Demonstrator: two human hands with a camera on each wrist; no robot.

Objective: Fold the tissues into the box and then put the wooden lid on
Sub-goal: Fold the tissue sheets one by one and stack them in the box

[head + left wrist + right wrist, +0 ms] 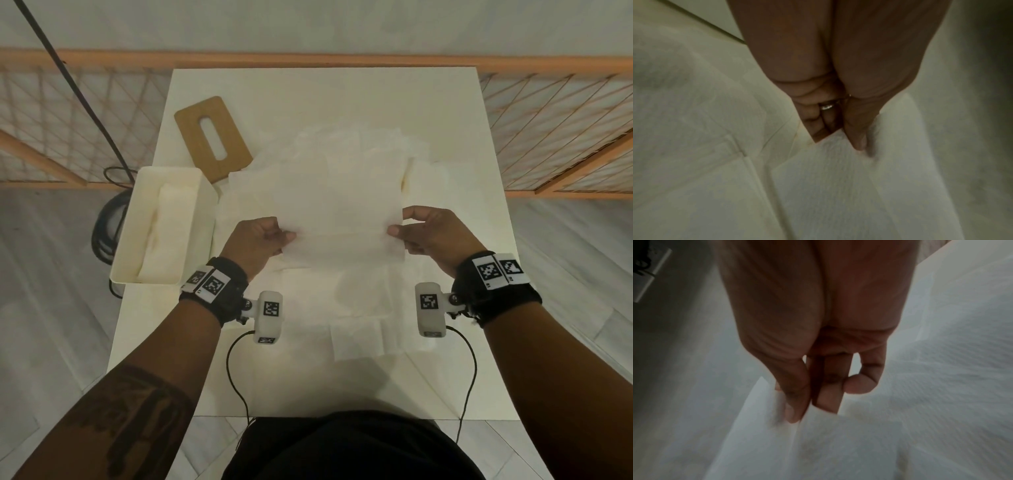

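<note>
Both hands hold one white tissue [337, 212] stretched above the table. My left hand [263, 236] pinches its left edge with thumb and curled fingers; my right hand [424, 231] pinches its right edge. The left wrist view shows the left hand [840, 129] with its thumb pressed on the tissue [869, 186]. In the right wrist view, the right hand [812, 402] has the tissue [838, 443] between thumb and fingers. The open white box [123, 246] stands at the table's left edge with folded tissues [168, 226] inside. Behind it lies the wooden lid [213, 137], slotted.
More loose white tissues [363, 150] are heaped on the white table [445, 102] behind the held one, and others [363, 329] lie flat near me. A wooden lattice fence [555, 137] runs behind the table. Black cables [109, 212] lie on the floor at left.
</note>
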